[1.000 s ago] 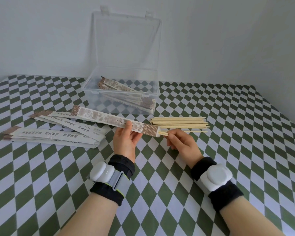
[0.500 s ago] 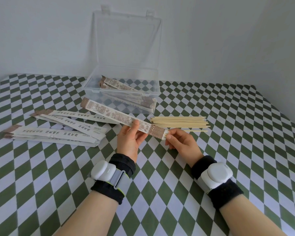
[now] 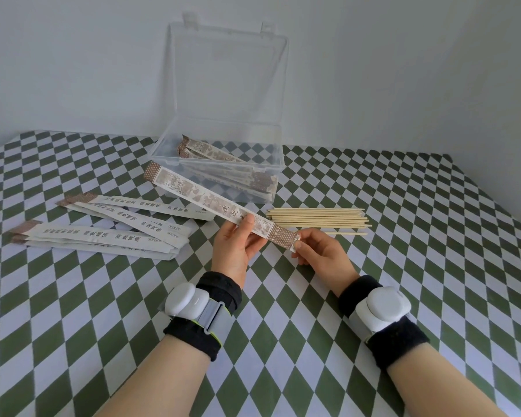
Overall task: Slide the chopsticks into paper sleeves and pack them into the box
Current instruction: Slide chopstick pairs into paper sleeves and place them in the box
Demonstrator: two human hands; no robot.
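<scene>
Your left hand (image 3: 233, 246) grips the long brown-and-white printed paper sleeve (image 3: 205, 197) near its closer end, thumb on top and fingers curled underneath. Your right hand (image 3: 321, 254) pinches the sleeve's brown-patterned tip between thumb and forefinger, the other fingers loosely curled. The sleeve is held off the green-and-white checked tablecloth (image 3: 418, 242), and its far end slants up-left in front of the clear plastic box (image 3: 238, 169), whose lid stands open. Several filled sleeves (image 3: 211, 153) lie inside the box. Bare bamboo chopsticks (image 3: 316, 219) lie in a bundle just beyond your right hand. White printed empty sleeves (image 3: 109, 227) are stacked loosely on the left.
</scene>
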